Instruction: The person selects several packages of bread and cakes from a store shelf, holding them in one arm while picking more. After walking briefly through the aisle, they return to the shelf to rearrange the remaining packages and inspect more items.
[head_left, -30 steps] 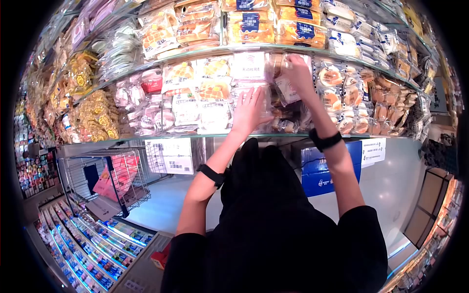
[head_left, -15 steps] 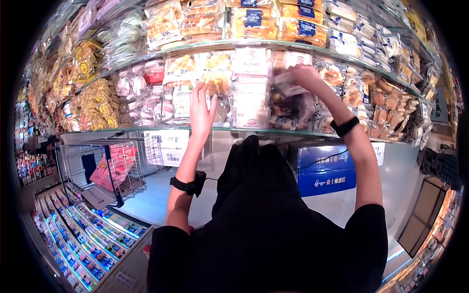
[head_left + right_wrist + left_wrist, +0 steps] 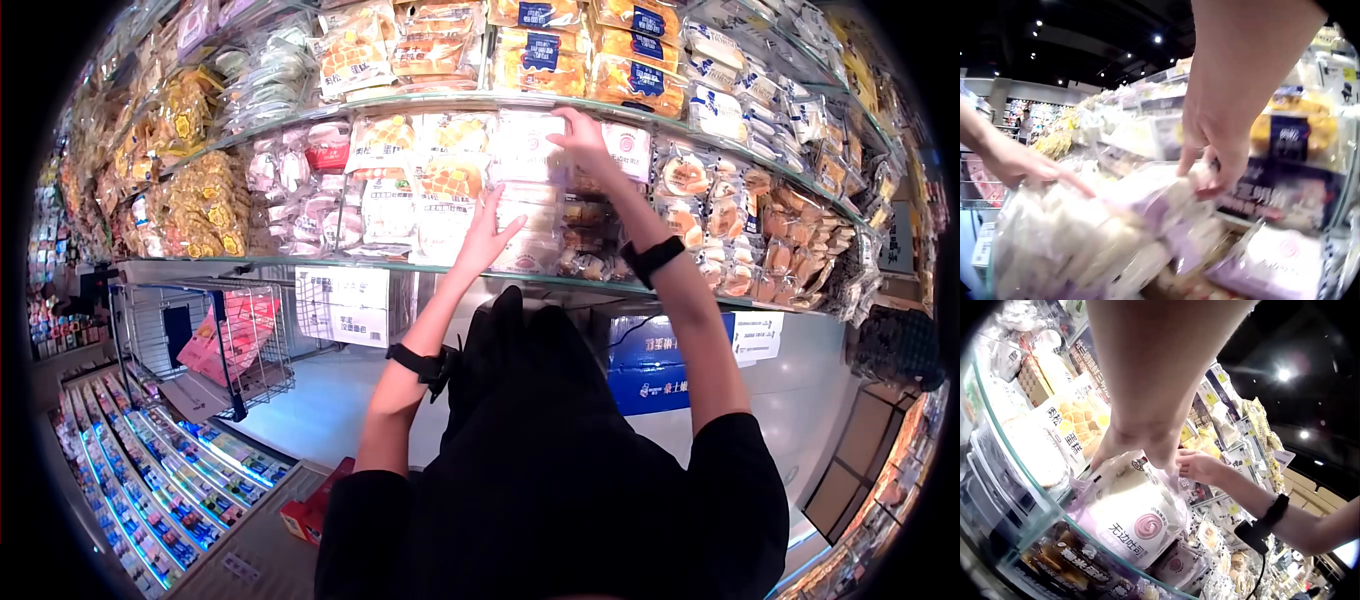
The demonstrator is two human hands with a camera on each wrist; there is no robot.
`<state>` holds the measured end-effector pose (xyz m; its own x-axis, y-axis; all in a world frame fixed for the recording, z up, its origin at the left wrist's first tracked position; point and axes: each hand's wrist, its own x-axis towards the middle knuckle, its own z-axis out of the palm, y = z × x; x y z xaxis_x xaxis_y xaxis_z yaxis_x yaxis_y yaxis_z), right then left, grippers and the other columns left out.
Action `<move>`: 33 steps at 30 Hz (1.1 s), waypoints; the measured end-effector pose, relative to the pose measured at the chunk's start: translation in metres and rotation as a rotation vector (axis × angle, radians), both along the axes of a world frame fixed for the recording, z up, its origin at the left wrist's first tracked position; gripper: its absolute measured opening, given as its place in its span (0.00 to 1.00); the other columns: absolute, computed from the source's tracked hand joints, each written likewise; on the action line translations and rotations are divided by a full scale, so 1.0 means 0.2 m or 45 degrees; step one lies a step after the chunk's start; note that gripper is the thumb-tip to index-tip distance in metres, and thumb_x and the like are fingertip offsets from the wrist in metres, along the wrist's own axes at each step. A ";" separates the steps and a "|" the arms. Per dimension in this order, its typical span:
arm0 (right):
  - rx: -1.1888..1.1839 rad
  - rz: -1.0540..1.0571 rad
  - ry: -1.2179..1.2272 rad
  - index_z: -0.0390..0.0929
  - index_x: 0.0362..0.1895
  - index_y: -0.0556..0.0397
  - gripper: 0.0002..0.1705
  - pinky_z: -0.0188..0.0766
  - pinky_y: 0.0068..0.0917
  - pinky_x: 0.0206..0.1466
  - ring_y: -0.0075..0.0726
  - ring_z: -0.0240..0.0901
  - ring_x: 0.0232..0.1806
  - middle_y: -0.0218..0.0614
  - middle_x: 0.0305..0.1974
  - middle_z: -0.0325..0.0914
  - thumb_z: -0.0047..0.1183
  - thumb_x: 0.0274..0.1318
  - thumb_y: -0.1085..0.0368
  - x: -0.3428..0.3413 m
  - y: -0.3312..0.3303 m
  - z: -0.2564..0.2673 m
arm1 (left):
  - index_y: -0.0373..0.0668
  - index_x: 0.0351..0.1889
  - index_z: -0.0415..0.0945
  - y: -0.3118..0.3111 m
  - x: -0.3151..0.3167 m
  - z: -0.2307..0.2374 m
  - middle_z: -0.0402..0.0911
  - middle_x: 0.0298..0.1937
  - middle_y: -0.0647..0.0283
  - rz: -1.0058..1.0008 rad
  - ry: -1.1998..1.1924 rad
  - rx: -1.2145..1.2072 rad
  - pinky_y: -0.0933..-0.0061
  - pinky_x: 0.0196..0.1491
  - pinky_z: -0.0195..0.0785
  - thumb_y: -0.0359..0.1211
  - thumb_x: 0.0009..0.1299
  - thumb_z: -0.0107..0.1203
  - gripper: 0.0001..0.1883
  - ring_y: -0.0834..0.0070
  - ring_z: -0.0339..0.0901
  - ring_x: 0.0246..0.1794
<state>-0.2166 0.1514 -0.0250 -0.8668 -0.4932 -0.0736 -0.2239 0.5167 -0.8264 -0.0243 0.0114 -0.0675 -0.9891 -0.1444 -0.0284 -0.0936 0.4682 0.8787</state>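
White-and-purple toast packs (image 3: 526, 225) are stacked on a glass shelf. My left hand (image 3: 487, 238), thumb spread from its straight fingers, touches the left side of this stack. Above the stack's right edge is my right hand (image 3: 584, 142), its fingers reaching left. The left wrist view shows my left hand (image 3: 1147, 440) at the top edge of a toast pack (image 3: 1129, 515). In the right wrist view, fingers of my right hand (image 3: 1219, 147) touch a blurred upper pack (image 3: 1169, 187), while my left hand (image 3: 1032, 164) rests on packs at left.
Another toast pack (image 3: 627, 150) lies right of the stack. Yellow-topped cake packs (image 3: 455, 180) stand at left, round buns (image 3: 684, 175) at right. Above runs a glass shelf edge (image 3: 400, 103). Below are a wire cart (image 3: 205, 340) and a blue box (image 3: 650, 365).
My left hand has moved right, from the cake packs to the toast stack. My right hand has shifted left and up; the pack previously tilted beneath it now lies on the shelf.
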 end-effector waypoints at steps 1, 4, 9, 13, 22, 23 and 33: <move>-0.089 -0.204 0.016 0.67 0.49 0.58 0.31 0.62 0.34 0.51 0.48 0.65 0.49 0.52 0.45 0.68 0.62 0.39 0.61 0.04 -0.03 -0.09 | 0.38 0.63 0.50 0.00 0.00 0.03 0.53 0.62 0.42 -0.006 0.000 -0.006 0.64 0.62 0.48 0.43 0.63 0.53 0.35 0.52 0.50 0.65; -0.287 -0.485 0.384 0.62 0.49 0.60 0.33 0.61 0.36 0.49 0.51 0.64 0.47 0.52 0.44 0.65 0.63 0.37 0.63 0.20 -0.07 -0.13 | 0.38 0.60 0.55 0.00 0.00 0.04 0.54 0.61 0.44 0.138 0.170 -0.165 0.63 0.61 0.51 0.41 0.63 0.52 0.31 0.49 0.52 0.63; -0.110 -0.552 0.340 0.62 0.42 0.62 0.29 0.61 0.37 0.44 0.53 0.64 0.43 0.52 0.39 0.66 0.63 0.38 0.63 0.27 -0.10 -0.22 | 0.39 0.60 0.56 0.00 -0.08 0.09 0.53 0.62 0.44 0.056 0.246 -0.410 0.60 0.61 0.50 0.40 0.64 0.51 0.29 0.49 0.52 0.62; -0.216 -0.468 0.242 0.65 0.38 0.60 0.24 0.62 0.37 0.42 0.52 0.65 0.41 0.51 0.36 0.68 0.62 0.39 0.62 0.17 -0.10 -0.25 | 0.39 0.59 0.58 0.01 -0.18 0.05 0.51 0.63 0.43 0.102 0.221 -0.439 0.60 0.61 0.49 0.41 0.64 0.51 0.28 0.50 0.52 0.63; 0.809 -0.174 1.133 0.60 0.56 0.45 0.45 0.57 0.49 0.54 0.49 0.58 0.53 0.43 0.51 0.63 0.65 0.28 0.51 0.04 0.50 -0.35 | 0.37 0.57 0.62 0.03 -0.01 0.17 0.51 0.63 0.43 0.129 0.310 -0.570 0.58 0.62 0.47 0.35 0.64 0.50 0.24 0.48 0.51 0.62; 1.010 -0.089 1.114 0.56 0.61 0.39 0.53 0.54 0.52 0.56 0.50 0.56 0.55 0.43 0.53 0.60 0.67 0.23 0.49 0.04 0.51 -0.33 | 0.37 0.56 0.62 0.03 0.01 0.18 0.52 0.63 0.43 0.122 0.296 -0.556 0.58 0.62 0.47 0.34 0.64 0.50 0.23 0.48 0.51 0.62; 1.046 0.085 1.537 0.65 0.56 0.45 0.39 0.62 0.52 0.51 0.49 0.69 0.42 0.51 0.44 0.69 0.58 0.30 0.61 -0.04 0.49 -0.33 | 0.40 0.52 0.66 0.03 0.11 0.21 0.57 0.60 0.52 0.167 0.250 -0.523 0.62 0.60 0.50 0.32 0.64 0.49 0.18 0.56 0.55 0.61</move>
<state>-0.2241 0.2491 -0.0901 -0.5823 -0.7125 0.3915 -0.5944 0.7017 0.3929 -0.0032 0.0170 -0.0251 -0.9427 -0.2284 0.2432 -0.0255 0.7762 0.6300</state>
